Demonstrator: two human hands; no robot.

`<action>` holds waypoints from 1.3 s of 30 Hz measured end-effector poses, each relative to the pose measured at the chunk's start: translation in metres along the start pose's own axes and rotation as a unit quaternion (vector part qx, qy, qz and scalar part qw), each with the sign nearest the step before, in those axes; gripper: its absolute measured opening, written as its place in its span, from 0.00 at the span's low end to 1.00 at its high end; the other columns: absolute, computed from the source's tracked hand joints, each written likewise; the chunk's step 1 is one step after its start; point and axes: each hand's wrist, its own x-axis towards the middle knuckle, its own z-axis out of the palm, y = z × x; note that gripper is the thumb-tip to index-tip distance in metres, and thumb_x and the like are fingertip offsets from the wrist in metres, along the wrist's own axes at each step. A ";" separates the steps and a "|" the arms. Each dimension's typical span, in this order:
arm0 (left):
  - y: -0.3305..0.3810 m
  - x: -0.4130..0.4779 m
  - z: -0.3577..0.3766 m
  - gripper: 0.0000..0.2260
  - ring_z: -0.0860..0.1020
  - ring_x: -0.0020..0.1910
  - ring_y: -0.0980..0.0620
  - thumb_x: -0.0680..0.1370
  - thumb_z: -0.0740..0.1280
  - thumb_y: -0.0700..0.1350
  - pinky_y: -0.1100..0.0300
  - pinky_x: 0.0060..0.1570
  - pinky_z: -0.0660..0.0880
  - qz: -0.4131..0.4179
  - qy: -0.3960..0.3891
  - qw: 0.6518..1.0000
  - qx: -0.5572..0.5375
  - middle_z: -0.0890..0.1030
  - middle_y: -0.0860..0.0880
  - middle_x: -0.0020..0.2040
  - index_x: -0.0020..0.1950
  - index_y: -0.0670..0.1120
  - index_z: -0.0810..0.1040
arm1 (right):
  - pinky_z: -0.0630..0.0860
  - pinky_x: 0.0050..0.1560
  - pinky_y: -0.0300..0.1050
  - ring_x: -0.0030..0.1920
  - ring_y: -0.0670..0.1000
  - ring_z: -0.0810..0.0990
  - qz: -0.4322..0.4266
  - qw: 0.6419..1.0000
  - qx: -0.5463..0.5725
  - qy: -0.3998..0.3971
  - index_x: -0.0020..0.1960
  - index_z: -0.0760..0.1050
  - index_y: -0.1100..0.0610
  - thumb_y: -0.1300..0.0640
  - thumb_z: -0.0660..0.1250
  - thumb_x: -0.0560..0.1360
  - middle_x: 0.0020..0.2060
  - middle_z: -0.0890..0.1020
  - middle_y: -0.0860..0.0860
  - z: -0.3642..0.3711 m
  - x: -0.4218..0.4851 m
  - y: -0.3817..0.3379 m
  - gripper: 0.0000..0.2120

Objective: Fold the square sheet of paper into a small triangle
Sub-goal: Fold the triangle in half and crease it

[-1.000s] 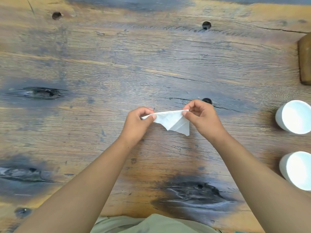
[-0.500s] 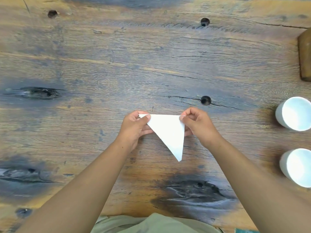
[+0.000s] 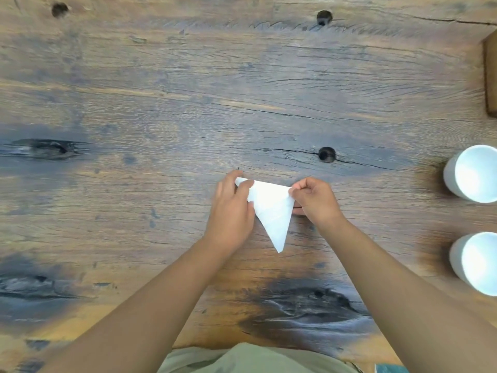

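The folded paper triangle (image 3: 271,211) hung between both hands, low over the wooden surface (image 3: 161,103), with its apex toward the person. The left hand (image 3: 231,208) pinched one top corner and the right hand (image 3: 313,200) the other, fingers curled, likely to keep the long edge taut for another fold.

light: even, soft | shadows: faint | blur: slight | edges: wide-angle bowed

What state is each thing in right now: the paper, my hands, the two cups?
paper: folded into a triangle, tip pointing toward the person.
left hand: grips the paper's left corner.
right hand: pinches the paper's right corner.
far cup: upright, looks empty.
near cup: upright, looks empty.
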 end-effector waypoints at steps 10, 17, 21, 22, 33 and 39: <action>0.002 -0.036 0.042 0.29 0.35 0.78 0.46 0.84 0.51 0.54 0.34 0.74 0.45 0.086 -0.191 0.951 0.228 0.36 0.47 0.80 0.80 0.48 0.41 | 0.81 0.34 0.45 0.35 0.50 0.82 0.012 1.000 -0.015 -0.002 0.39 0.76 0.57 0.66 0.66 0.76 0.36 0.82 0.54 0.000 0.007 0.001 0.08; 0.021 -0.023 0.030 0.21 0.60 0.75 0.45 0.82 0.58 0.45 0.43 0.74 0.58 0.089 -0.088 0.988 0.086 0.62 0.44 0.77 0.75 0.43 0.65 | 0.81 0.49 0.64 0.45 0.65 0.83 -0.027 0.999 -0.040 0.009 0.40 0.76 0.56 0.65 0.66 0.75 0.41 0.83 0.62 -0.014 -0.004 -0.010 0.07; 0.046 -0.006 0.017 0.16 0.73 0.64 0.57 0.82 0.60 0.46 0.54 0.65 0.70 -0.110 -0.067 0.963 -0.237 0.75 0.51 0.66 0.70 0.46 0.72 | 0.80 0.47 0.57 0.43 0.58 0.83 -0.102 0.991 -0.070 0.047 0.39 0.76 0.51 0.59 0.68 0.74 0.37 0.83 0.54 -0.021 -0.016 -0.029 0.06; 0.054 -0.001 0.014 0.16 0.75 0.61 0.60 0.83 0.60 0.49 0.55 0.62 0.72 -0.178 -0.075 0.923 -0.332 0.77 0.54 0.63 0.69 0.48 0.73 | 0.79 0.44 0.51 0.40 0.51 0.82 -0.132 0.986 -0.082 0.056 0.39 0.76 0.50 0.58 0.68 0.74 0.37 0.83 0.49 -0.021 -0.022 -0.033 0.06; 0.054 0.029 0.005 0.05 0.80 0.39 0.50 0.81 0.63 0.39 0.55 0.44 0.76 -0.345 -0.048 0.689 -0.636 0.82 0.46 0.40 0.48 0.43 0.78 | 0.73 0.51 0.44 0.53 0.48 0.77 -0.296 0.904 -0.310 0.000 0.53 0.76 0.53 0.58 0.66 0.75 0.52 0.80 0.46 0.016 -0.067 -0.023 0.08; 0.031 0.023 0.009 0.08 0.82 0.44 0.44 0.80 0.61 0.31 0.52 0.45 0.79 -0.388 -0.084 0.743 -0.538 0.83 0.38 0.52 0.51 0.38 0.79 | 0.76 0.54 0.48 0.55 0.49 0.79 -0.248 0.892 -0.370 -0.073 0.59 0.78 0.51 0.54 0.63 0.77 0.56 0.83 0.45 0.016 -0.066 -0.010 0.12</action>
